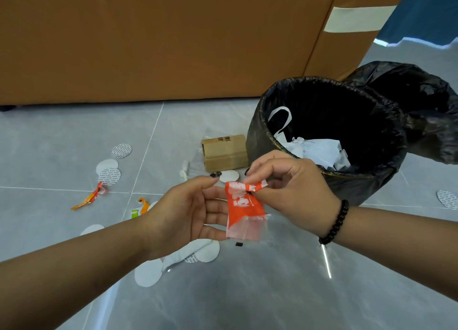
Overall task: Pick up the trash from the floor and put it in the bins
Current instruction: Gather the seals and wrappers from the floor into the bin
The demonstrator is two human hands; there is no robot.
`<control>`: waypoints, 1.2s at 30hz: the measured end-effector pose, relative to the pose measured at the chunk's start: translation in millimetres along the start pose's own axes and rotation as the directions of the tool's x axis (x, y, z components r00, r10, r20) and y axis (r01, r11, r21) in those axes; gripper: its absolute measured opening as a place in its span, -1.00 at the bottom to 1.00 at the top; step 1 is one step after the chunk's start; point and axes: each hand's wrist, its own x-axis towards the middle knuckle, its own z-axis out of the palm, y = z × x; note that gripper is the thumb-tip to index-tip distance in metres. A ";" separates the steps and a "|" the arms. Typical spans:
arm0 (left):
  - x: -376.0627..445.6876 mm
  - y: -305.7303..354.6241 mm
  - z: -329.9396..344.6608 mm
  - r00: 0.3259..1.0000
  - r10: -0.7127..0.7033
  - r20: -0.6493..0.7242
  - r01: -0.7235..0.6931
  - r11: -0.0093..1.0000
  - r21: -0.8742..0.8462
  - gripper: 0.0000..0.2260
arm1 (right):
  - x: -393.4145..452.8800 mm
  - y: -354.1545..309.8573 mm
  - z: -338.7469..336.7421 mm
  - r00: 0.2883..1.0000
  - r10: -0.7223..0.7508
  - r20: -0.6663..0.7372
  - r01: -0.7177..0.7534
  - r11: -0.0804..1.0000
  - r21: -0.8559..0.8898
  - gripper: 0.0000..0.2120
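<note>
An orange and clear plastic wrapper (pixel 244 209) hangs in mid-air between my hands. My right hand (pixel 295 183) pinches its top edge between thumb and fingers. My left hand (pixel 188 210) is spread beside and behind the wrapper, palm toward it, with straight fingers touching its left side. A bin with a black liner (pixel 257 141) stands just behind my right hand and has white paper and plastic inside. A small cardboard box (pixel 224 152) lies on the floor to the left of the bin.
Several white round paper discs (pixel 109 172) lie scattered on the grey tiled floor (pixel 247 292). Orange wrapper scraps (pixel 89 198) lie at left, and another orange scrap (pixel 143 204) sits nearer my left wrist. A brown sofa (pixel 161 42) fills the back. One disc (pixel 447 199) lies right of the bin.
</note>
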 end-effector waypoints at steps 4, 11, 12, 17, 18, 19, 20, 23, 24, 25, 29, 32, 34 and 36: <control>1.4 -4.1 -3.8 0.995 0.082 -0.048 -0.079 0.994 0.071 -0.62 | -4.0 2.3 1.0 0.961 -0.246 0.127 0.272 0.926 -0.261 -0.85; 4.6 -2.2 -5.5 0.951 0.261 -0.166 -0.249 0.965 0.088 -0.64 | -6.4 2.1 3.3 0.982 0.141 0.126 -0.147 0.988 0.038 -0.58; 4.7 -1.2 -6.1 0.946 0.268 -0.182 -0.256 0.963 0.087 -0.65 | -5.1 1.9 2.7 0.960 0.242 0.139 -0.254 0.964 0.074 -0.58; 3.7 -2.6 -6.7 0.917 0.295 -0.269 -0.255 0.951 0.174 -0.84 | -3.2 -1.8 1.0 0.879 0.395 0.266 -0.447 0.877 0.174 -0.80; 4.2 -4.3 -5.3 0.918 0.283 -0.276 -0.237 0.953 0.191 -0.83 | -3.6 -1.5 0.9 0.882 0.395 0.255 -0.445 0.878 0.179 -0.80; 4.8 -5.8 -3.8 0.927 0.254 -0.274 -0.208 0.960 0.187 -0.79 | -4.0 -0.8 1.4 0.889 0.395 0.232 -0.437 0.883 0.171 -0.81; 5.7 -7.5 -2.4 0.944 0.208 -0.258 -0.171 0.972 0.160 -0.72 | -4.6 0.8 2.1 0.899 0.390 0.200 -0.422 0.894 0.150 -0.82; 8.4 -9.4 -2.1 0.987 0.030 -0.155 -0.028 0.999 0.016 -0.49 | -4.0 4.8 4.6 0.944 0.316 0.093 -0.319 0.948 0.014 -0.83; 8.8 -9.1 -2.6 0.992 -0.005 -0.129 0.002 1.000 -0.027 -0.43 | -3.2 6.1 5.2 0.963 0.263 0.066 -0.261 0.965 -0.038 -0.79; 8.2 -8.0 -2.6 0.994 -0.019 -0.106 0.012 0.998 -0.065 -0.42 | -2.5 6.3 5.7 0.979 0.197 0.053 -0.192 0.978 -0.088 -0.76; 2.5 -3.0 -1.3 0.999 0.032 -0.043 -0.038 0.988 -0.149 -0.59 | -1.0 8.8 6.0 0.997 0.008 0.080 0.009 0.977 -0.211 -0.81; 1.4 -4.8 -5.2 0.990 0.100 -0.098 -0.113 0.984 -0.141 -0.77 | -2.9 7.3 5.7 0.983 0.175 0.060 -0.168 0.980 -0.104 -0.80; 2.1 -5.8 -7.5 0.977 0.163 -0.138 -0.180 0.976 -0.120 -0.74 | -3.5 4.6 4.9 0.942 0.317 0.113 -0.323 0.946 0.036 -0.75; 3.2 -5.8 -8.1 0.960 0.221 -0.171 -0.236 0.969 -0.072 -0.69 | -3.6 2.8 5.0 0.905 0.390 0.172 -0.410 0.906 0.102 -0.77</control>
